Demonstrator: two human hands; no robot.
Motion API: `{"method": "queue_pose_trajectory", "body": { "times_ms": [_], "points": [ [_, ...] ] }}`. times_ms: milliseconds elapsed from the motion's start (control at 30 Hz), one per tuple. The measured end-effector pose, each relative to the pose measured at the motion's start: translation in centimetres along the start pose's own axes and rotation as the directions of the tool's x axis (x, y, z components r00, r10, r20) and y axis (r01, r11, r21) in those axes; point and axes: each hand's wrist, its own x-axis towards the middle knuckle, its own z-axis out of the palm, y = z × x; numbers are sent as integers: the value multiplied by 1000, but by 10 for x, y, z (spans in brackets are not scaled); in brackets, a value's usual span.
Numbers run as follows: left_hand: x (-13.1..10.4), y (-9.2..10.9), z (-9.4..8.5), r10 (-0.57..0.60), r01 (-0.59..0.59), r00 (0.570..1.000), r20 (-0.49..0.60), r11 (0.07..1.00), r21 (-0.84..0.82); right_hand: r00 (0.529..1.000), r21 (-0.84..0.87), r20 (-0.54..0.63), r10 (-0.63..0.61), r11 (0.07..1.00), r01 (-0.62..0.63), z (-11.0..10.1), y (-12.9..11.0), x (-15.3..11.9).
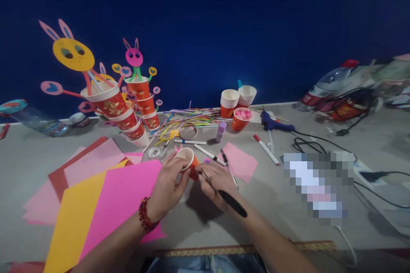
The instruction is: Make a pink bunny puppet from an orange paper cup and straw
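Observation:
A red paper cup (194, 168) with a white inside is tilted above the table's middle. My left hand (170, 179) is closed around its left side and rim. My right hand (214, 182) is closed on a slim tool with a black handle (235, 204) and a thin metal shaft. That shaft points at the cup's right side; its tip is hidden by the fingers, so I cannot tell whether it pierces the wall. Behind the cup lie small pink paper pieces, a white marker (209, 155) and a black pen (224, 158).
Stacked cups with a yellow rabbit face (73, 54) stand at left, above coloured paper sheets (121, 196). Farther back are pipe cleaners (192, 115), tape (188, 130), a glue stick (221, 132) and cup stacks (229, 104). A blue glue gun (275, 124) and cables lie right.

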Motion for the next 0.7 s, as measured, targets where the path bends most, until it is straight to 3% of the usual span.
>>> {"method": "queue_pose_trajectory", "body": {
  "times_ms": [67, 167, 300, 467, 700],
  "points": [
    [0, 1, 1, 9, -9, 1000, -21, 1000, -6, 991, 135, -54, 123, 984, -114, 4, -4, -2],
    [-1, 3, 3, 46, -44, 998, -53, 998, 47, 937, 357, -117, 329, 895, -269, 11, -10, -4],
    [-3, 2, 6, 105, -93, 991, -85, 987, 130, 875, 444, -164, 456, 826, -347, 17, -11, -4],
    [-6, 2, 8, 142, -123, 984, -109, 979, 162, 870, 517, -168, 463, 793, -322, 17, -10, -2],
    [-6, -2, 8, 14, -14, 995, -95, 1000, 2, 951, 283, -152, 270, 934, -220, 6, -9, -4]
  ]
}}
